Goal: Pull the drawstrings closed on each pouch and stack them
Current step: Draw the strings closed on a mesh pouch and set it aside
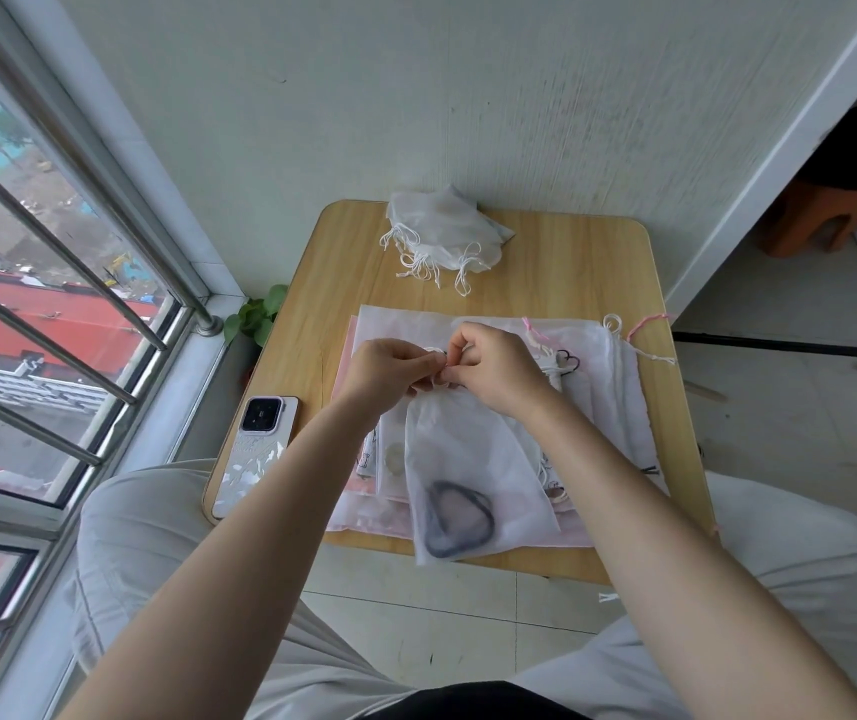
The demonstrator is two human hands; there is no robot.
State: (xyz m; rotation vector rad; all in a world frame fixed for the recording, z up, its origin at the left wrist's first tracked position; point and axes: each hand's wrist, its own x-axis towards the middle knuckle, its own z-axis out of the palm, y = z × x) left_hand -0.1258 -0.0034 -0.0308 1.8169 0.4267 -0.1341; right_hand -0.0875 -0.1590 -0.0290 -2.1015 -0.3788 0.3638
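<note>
Far left: window [41,314] with metal bars. Small green plant [254,317] at the sill corner. Phone [254,449] lies face down on the lower-left edge of the wooden table [597,262], pale patterned case. Centre: left hand [390,374] and right hand [494,368] meet, fingers curled, both pinching the white drawstring [436,351] at the gathered neck of a sheer white pouch [473,470]; a dark oval thing shows through its lower part. It lies over flat translucent pouches [613,387], some with pink cords, mid-right. Upper centre: heap of white pouches [442,231], strings dangling. Far right: brown stool [811,220] on the floor.
</note>
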